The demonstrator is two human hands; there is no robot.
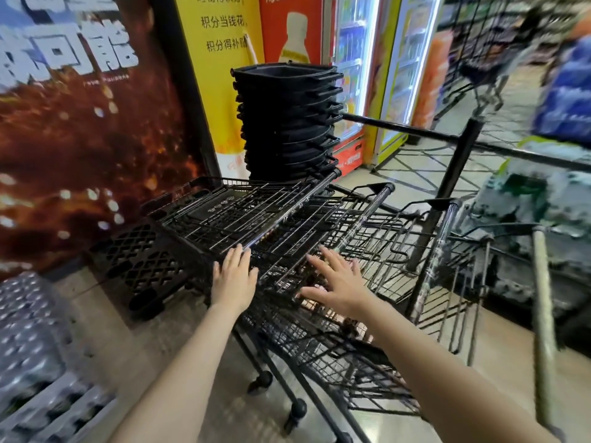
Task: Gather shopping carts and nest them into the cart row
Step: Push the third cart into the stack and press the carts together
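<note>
**Both hands reaching over a row of nested carts**

Nearest the camera, two bare forearms stretch forward from the bottom edge. The left hand point(235, 282) is flat with its fingers held together, fingertips touching the near end of a cart handle point(289, 212) that runs diagonally up and to the right. The right hand point(335, 284) is spread, fingers fanned apart, palm down, over the wire grid of the carts; whether it presses on the wire or only hovers just above cannot be told. Neither hand is wrapped around anything.

Under the hands stands the cart row point(319, 251): several black wire shopping carts pushed into one another, their handles lying side by side and stepping away to the right. Black wheels point(297, 409) show beneath on the pale floor. At the far right edge a blurred grey bar point(543, 314) stands nearly upright.

To the left of the row, low on the floor, sits a black plastic pallet point(137, 260), and at the bottom left corner are shrink-wrapped packs of bottles point(35, 356).

Behind the carts rises a tall stack of black baskets point(287, 123), just beyond the farthest cart. Farther back are a dark red poster point(80, 139), a yellow poster point(220, 59) and lit drink fridges point(355, 59).
</note>
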